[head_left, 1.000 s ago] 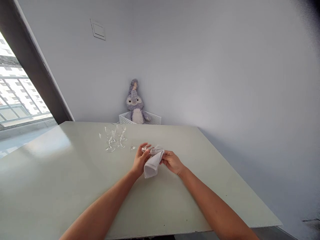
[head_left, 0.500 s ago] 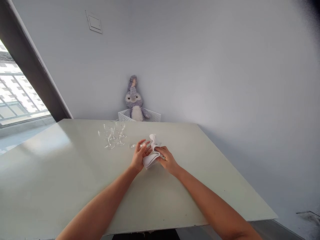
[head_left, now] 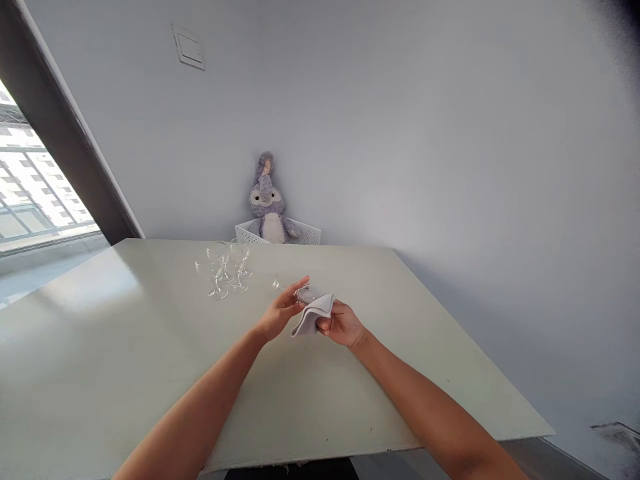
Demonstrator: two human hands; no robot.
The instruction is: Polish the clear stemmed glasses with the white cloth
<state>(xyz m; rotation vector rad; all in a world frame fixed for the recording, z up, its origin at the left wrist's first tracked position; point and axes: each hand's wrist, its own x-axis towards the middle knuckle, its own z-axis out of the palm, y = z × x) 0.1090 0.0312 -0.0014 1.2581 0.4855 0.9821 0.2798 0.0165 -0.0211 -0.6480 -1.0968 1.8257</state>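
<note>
Near the middle of the table, my left hand (head_left: 281,312) is closed around a clear stemmed glass (head_left: 306,293), whose foot sticks out to the upper left of the fingers. A folded white cloth (head_left: 314,315) lies against the near side of the glass's bowl. My right hand (head_left: 343,323) pinches this cloth from the right, with its fingertips partly hidden behind the fabric. Both hands are raised a little above the tabletop.
Several clear stemmed glasses (head_left: 219,291) stand upright in a group left of my hands on the pale table (head_left: 425,373). Beyond the far edge, a grey plush toy (head_left: 273,227) sits in a white perforated basket (head_left: 310,233) against the wall.
The glass has turned, and its foot now points away to the upper left. My right hand has rolled palm-up, and the cloth has shifted from a bunched upright shape to a flatter fold.
</note>
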